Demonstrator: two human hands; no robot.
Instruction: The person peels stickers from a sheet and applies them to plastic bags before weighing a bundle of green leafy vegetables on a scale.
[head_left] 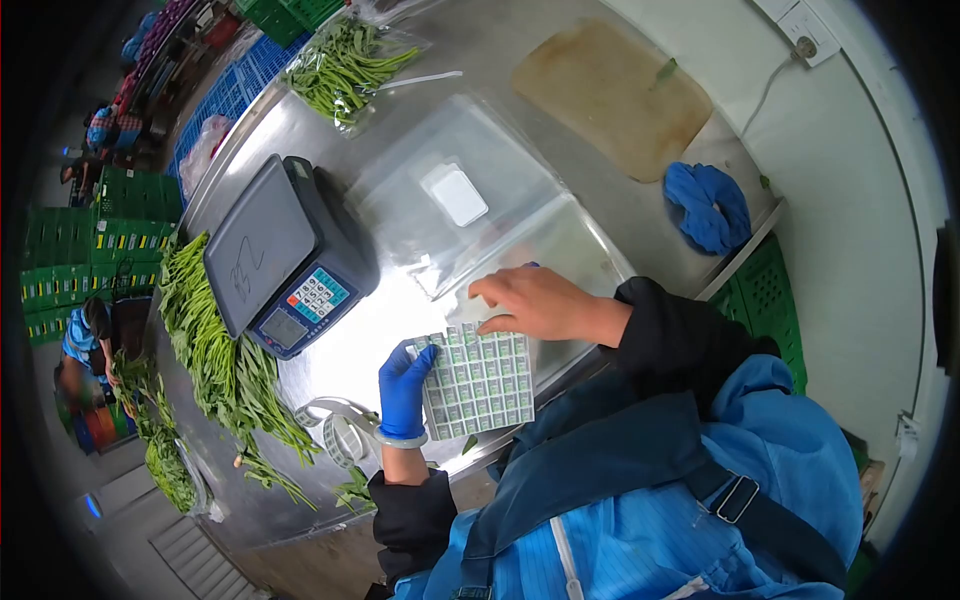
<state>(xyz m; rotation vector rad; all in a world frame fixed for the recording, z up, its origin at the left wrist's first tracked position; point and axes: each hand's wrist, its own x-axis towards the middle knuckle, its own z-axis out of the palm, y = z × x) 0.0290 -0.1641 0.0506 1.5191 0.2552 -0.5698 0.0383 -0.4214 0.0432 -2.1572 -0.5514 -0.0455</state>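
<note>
My left hand (404,390), in a blue glove, grips the left edge of a sheet of labels (478,382), thumb on top. Small printed green-and-white labels cover the sheet in rows. My bare right hand (545,303) is over the sheet's top edge, its thumb close to the upper row of labels. Its index finger and thumb are apart, with nothing visible between them; the other fingers are partly hidden. Clear plastic bags (450,150) lie flat beyond my hands, with a white rectangular card (458,194) on them.
A digital scale (265,245) stands left of the bags. Leafy green stems (215,340) lie beside it, and bagged greens (350,65) sit at the back. A blue cloth (707,207) and brown board (615,95) are at right. Another person (85,335) is at far left near green crates (130,215).
</note>
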